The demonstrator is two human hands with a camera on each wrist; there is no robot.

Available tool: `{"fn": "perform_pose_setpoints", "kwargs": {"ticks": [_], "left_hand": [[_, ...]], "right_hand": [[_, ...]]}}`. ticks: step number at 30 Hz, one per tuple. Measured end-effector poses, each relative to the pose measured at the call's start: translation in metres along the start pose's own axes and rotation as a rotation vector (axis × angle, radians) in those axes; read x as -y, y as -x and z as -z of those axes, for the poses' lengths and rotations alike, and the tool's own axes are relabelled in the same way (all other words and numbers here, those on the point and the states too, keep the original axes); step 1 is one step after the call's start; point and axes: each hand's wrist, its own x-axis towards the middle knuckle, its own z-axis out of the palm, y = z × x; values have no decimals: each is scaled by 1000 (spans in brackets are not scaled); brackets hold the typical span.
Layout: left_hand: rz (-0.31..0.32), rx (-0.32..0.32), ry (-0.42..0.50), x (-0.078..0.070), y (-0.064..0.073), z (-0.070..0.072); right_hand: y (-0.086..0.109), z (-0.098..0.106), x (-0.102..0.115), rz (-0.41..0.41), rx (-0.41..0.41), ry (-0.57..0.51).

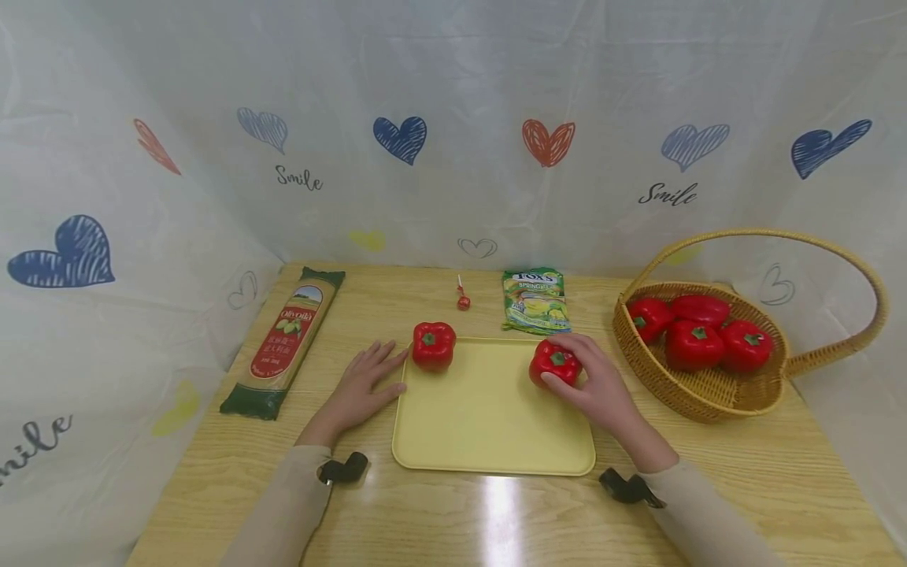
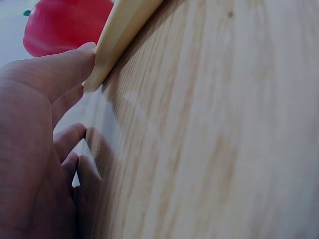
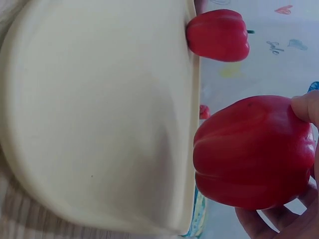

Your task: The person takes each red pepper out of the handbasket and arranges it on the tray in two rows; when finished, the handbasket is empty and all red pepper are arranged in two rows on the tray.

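Head view: the right hand (image 1: 598,387) has its grip clamped on a red bell pepper (image 1: 544,365), thumb and fingers round its sides, at the far right corner of a yellow tray (image 1: 489,429). A second red bell pepper (image 1: 434,353) stands at the tray's far left corner. The left hand (image 1: 360,389) rests beside the tray's left edge, fingers apart. Near the surface's (image 1: 425,524) left edge lies an Olivoilà packet (image 1: 286,346); toward its far edge, a lollipop (image 1: 464,302) and a Fox's candy bag (image 1: 536,303); near its right edge, a wicker basket (image 1: 662,387) of red peppers (image 1: 694,346).

Left wrist view: the thumb touches the tray's rim.

Right wrist view: the gripped pepper is upright, apparently raised above the tray.
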Motion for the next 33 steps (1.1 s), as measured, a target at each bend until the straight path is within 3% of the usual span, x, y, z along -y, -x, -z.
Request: {"fn": "perform_pose_setpoints", "kwargs": {"ticks": [33], "left_hand": [[3,8,-2,0,-1,1]], "right_hand": [[-31,-34,13,1,72,-52]]}}
